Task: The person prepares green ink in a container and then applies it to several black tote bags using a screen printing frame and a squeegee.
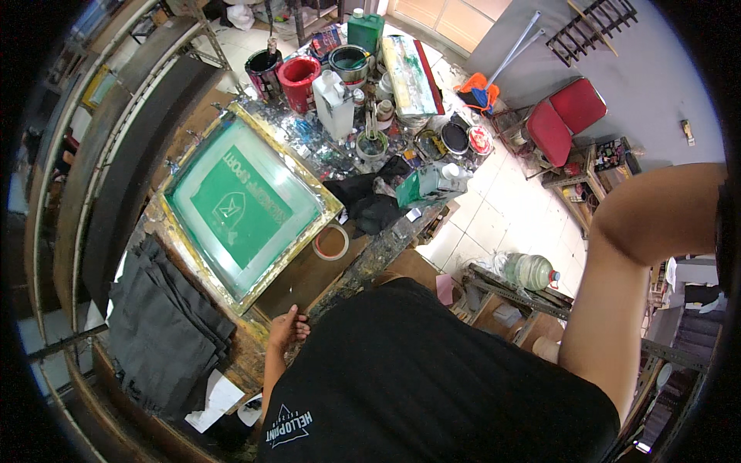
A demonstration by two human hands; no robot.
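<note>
My left hand (287, 328) is low by the near edge of the worktable. Its fingers are loosely apart with nothing in them. Just beyond it is the near corner of a screen-printing frame (176, 225), with ink-stained yellowish edges and a green stencil area on its mesh. A roll of tape (331, 242) lies on the brown board to the right of the frame. Left of my hand rests a pile of dark grey fabric pieces (166, 328). My right arm (610, 309) is bent up at the right side, and its hand lies outside the picture.
Behind the frame stand a red bucket (299, 83), a white jug (333, 108), ink cans (350, 65) and a green jerrycan (365, 32). Black cloth (370, 204) lies near the table's edge. A curved rack (116, 177) borders the left; a red chair (567, 119) stands at right.
</note>
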